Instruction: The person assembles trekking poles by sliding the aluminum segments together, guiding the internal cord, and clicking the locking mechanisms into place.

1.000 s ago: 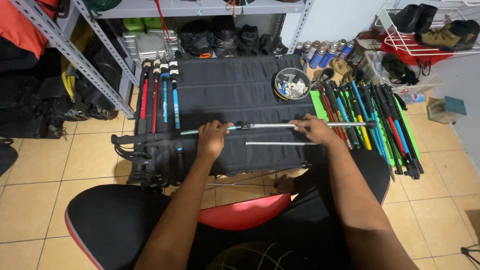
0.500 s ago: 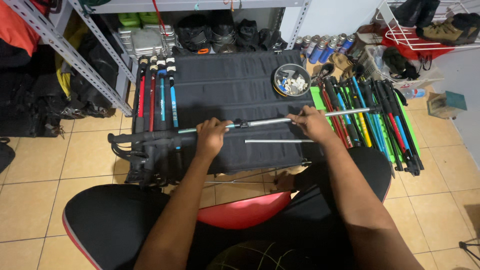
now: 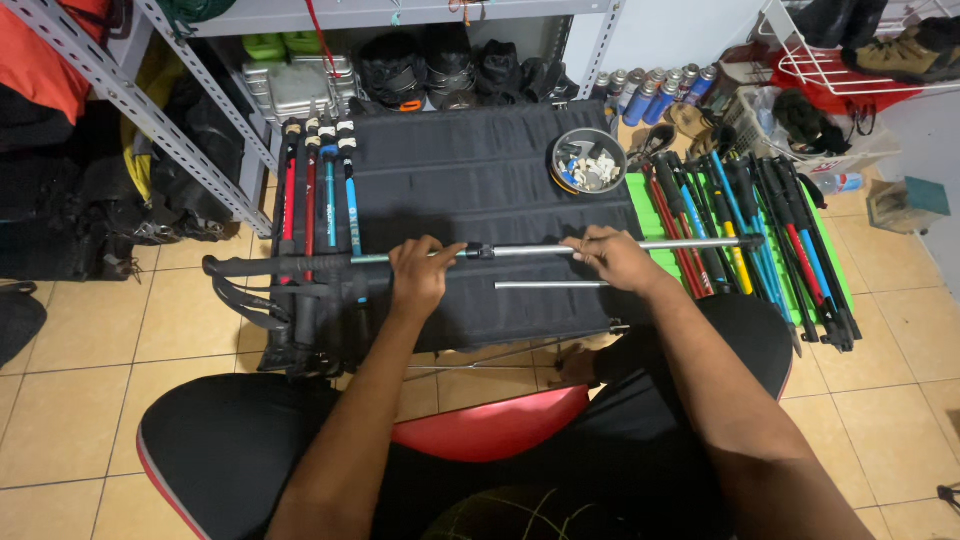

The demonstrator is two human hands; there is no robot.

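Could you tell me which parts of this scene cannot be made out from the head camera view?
- Left hand: its fingers curl over the silver pole, hiding the section beneath.
- Right hand: covers the pole there, so any joint is unseen.
- Round tin: its small parts are too small to identify.
- Pole bundle on the green mat: overlapping shafts prevent a count.
- Shelf: cut off by the top edge.

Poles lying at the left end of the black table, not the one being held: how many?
4, side by side, running front to back: a red pole, a second red pole, a teal pole and a blue pole. More may be hidden below.
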